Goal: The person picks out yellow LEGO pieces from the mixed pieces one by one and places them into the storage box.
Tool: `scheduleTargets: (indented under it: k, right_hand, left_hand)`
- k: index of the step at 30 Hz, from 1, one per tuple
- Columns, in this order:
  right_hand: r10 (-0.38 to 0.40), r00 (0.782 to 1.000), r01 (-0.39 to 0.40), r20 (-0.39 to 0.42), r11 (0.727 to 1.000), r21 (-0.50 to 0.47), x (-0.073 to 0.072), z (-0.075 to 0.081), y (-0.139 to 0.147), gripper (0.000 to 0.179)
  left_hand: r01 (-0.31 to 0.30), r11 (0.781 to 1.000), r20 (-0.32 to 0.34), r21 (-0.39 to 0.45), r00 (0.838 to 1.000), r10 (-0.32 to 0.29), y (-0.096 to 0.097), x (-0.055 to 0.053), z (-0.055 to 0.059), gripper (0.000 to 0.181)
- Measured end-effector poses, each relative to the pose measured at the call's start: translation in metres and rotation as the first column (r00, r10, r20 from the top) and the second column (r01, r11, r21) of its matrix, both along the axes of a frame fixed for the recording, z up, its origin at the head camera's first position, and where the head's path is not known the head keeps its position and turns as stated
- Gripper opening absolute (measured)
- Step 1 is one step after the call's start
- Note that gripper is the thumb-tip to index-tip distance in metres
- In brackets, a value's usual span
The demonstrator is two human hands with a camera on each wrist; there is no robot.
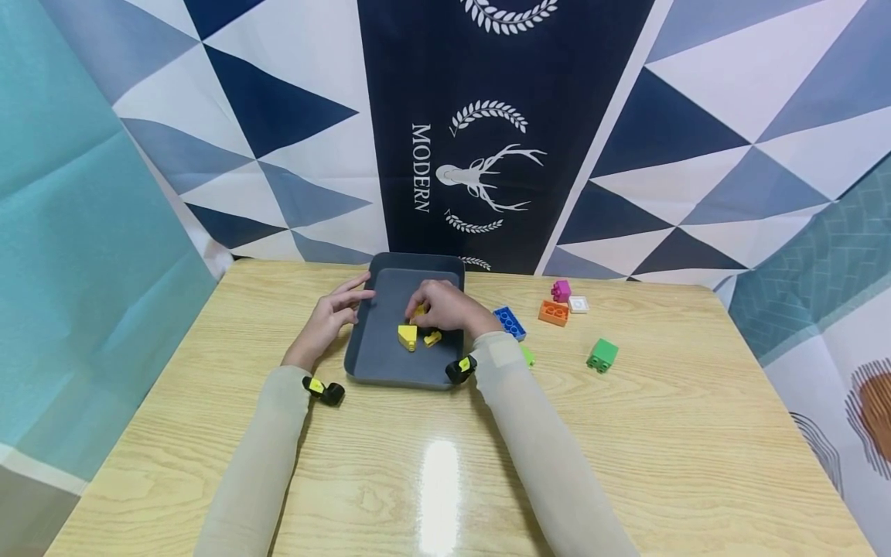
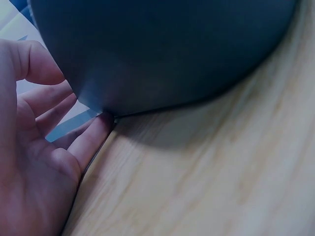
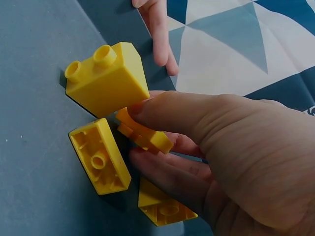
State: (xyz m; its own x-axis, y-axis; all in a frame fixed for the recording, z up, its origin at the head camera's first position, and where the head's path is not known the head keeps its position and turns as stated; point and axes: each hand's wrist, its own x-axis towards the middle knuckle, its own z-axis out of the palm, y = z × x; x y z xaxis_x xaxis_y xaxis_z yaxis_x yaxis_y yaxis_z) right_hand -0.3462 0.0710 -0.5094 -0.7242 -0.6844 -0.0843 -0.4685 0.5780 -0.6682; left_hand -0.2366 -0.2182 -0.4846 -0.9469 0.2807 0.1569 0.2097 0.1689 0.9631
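My right hand (image 1: 445, 304) is inside the dark grey tray (image 1: 390, 367), pinching a small orange-yellow toy brick (image 3: 142, 135) between thumb and fingers. Close by in the tray are a sloped yellow brick (image 3: 108, 78) with two studs and a yellow brick (image 3: 100, 157) showing its hollow underside. Another yellow brick (image 3: 165, 206) is partly hidden beneath the right fingers. At the tray's left side is my left hand (image 1: 327, 325), its fingers fairly straight and touching the rim. The left wrist view shows that hand (image 2: 44, 142) against the tray's outer wall.
Right of the tray on the wooden table (image 1: 668, 418) lie a blue brick (image 1: 510, 323), an orange brick (image 1: 553, 312), a magenta brick (image 1: 561, 291), a white piece (image 1: 578, 304) and a green brick (image 1: 602, 355). A lime piece (image 1: 527, 355) is half hidden by the right sleeve. Patterned cloth hangs behind.
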Motion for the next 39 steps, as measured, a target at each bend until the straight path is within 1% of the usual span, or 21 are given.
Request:
scheduleTargets:
  k: [2, 3, 5, 6, 7, 9, 10, 11, 12, 14, 16, 20, 21, 23, 26, 28, 30, 33, 36, 39]
  right_hand:
    - [-0.014, 1.0, 0.014, 0.017, 1.0, 0.022, 0.005, 0.007, -0.001, 0.013]
    - [-0.017, 1.0, 0.016, 0.016, 0.999, 0.043, 0.015, 0.02, -0.003, 0.013]
    - [-0.026, 0.999, 0.024, 0.019, 0.997, 0.073, 0.023, 0.033, -0.006, 0.015]
    - [-0.025, 0.999, 0.023, 0.022, 0.996, 0.085, 0.03, 0.043, -0.007, 0.016]
    - [-0.023, 1.0, 0.022, 0.013, 0.996, 0.091, 0.034, 0.048, -0.008, 0.017]
    - [-0.014, 1.0, 0.013, 0.009, 0.995, 0.101, 0.045, 0.065, -0.009, 0.019]
    - [-0.014, 1.0, 0.012, 0.015, 0.995, 0.095, 0.044, 0.065, -0.009, 0.019]
    - [-0.009, 1.0, 0.007, 0.016, 0.995, 0.098, 0.048, 0.071, -0.01, 0.019]
    - [-0.003, 1.0, 0.002, 0.013, 0.996, 0.095, 0.049, 0.073, -0.009, 0.019]
    - [0.007, 1.0, -0.008, 0.008, 0.996, 0.087, 0.049, 0.073, -0.009, 0.019]
    - [0.012, 1.0, -0.013, 0.005, 0.996, 0.09, 0.045, 0.067, -0.008, 0.019]
    - [0.0, 1.0, -0.002, 0.023, 0.995, 0.099, 0.032, 0.049, -0.006, 0.02]
    - [-0.001, 0.999, -0.004, 0.038, 0.992, 0.123, 0.032, 0.051, -0.006, 0.022]
    - [-0.003, 0.999, -0.002, 0.043, 0.992, 0.129, 0.029, 0.046, -0.005, 0.022]
    - [0.033, 0.998, -0.039, 0.046, 0.99, 0.139, 0.033, 0.054, -0.005, 0.024]
    - [0.045, 0.998, -0.051, 0.048, 0.989, 0.138, 0.042, 0.065, -0.006, 0.025]
    - [0.061, 0.996, -0.069, 0.06, 0.987, 0.142, 0.052, 0.08, -0.007, 0.026]
    - [0.05, 0.995, -0.063, 0.086, 0.985, 0.16, 0.066, 0.099, -0.01, 0.028]
    - [0.047, 0.995, -0.062, 0.093, 0.983, 0.174, 0.07, 0.105, -0.01, 0.029]
    - [0.051, 0.995, -0.067, 0.09, 0.981, 0.184, 0.073, 0.107, -0.011, 0.031]
  left_hand:
    - [0.0, 1.0, 0.002, -0.004, 1.0, 0.0, 0.0, 0.0, 0.0, 0.053]
    - [-0.001, 1.0, 0.003, -0.005, 1.0, 0.001, 0.0, 0.0, 0.0, 0.053]
    - [0.0, 1.0, 0.004, -0.006, 1.0, 0.0, 0.0, 0.0, 0.0, 0.054]
    - [0.0, 1.0, 0.004, -0.005, 1.0, 0.0, 0.0, 0.0, 0.0, 0.054]
    - [0.0, 1.0, 0.004, -0.003, 1.0, 0.0, -0.001, 0.0, 0.0, 0.054]
    - [0.0, 1.0, 0.005, 0.0, 1.0, 0.0, -0.001, 0.0, 0.0, 0.054]
    - [0.001, 1.0, 0.005, 0.002, 1.0, -0.001, -0.001, 0.0, 0.0, 0.054]
    - [0.001, 1.0, 0.005, 0.003, 1.0, -0.001, -0.001, 0.0, 0.0, 0.054]
    - [0.001, 1.0, 0.007, 0.005, 1.0, -0.001, -0.001, 0.0, 0.0, 0.054]
    - [-0.001, 1.0, 0.01, 0.007, 1.0, 0.001, -0.001, 0.0, 0.0, 0.054]
    - [0.0, 1.0, 0.01, 0.01, 1.0, 0.0, -0.001, 0.0, 0.0, 0.053]
    - [0.007, 1.0, 0.007, 0.025, 1.0, -0.007, 0.0, 0.0, 0.0, 0.053]
    - [0.009, 1.0, 0.006, 0.028, 1.0, -0.009, 0.0, 0.0, 0.0, 0.052]
    - [0.012, 0.999, 0.003, 0.033, 1.0, -0.012, 0.0, 0.001, 0.0, 0.052]
    - [0.011, 0.999, 0.002, 0.032, 1.0, -0.011, 0.0, 0.0, 0.0, 0.052]
    - [0.009, 1.0, 0.004, 0.03, 1.0, -0.009, 0.0, 0.0, 0.0, 0.052]
    - [0.006, 1.0, 0.008, 0.027, 1.0, -0.006, -0.001, 0.0, 0.0, 0.052]
    - [0.005, 1.0, 0.008, 0.026, 1.0, -0.005, -0.001, 0.0, 0.0, 0.052]
    - [0.007, 1.0, 0.0, 0.03, 1.0, -0.007, -0.001, -0.001, -0.001, 0.052]
    - [0.008, 0.999, -0.002, 0.031, 1.0, -0.008, -0.001, 0.0, -0.001, 0.052]
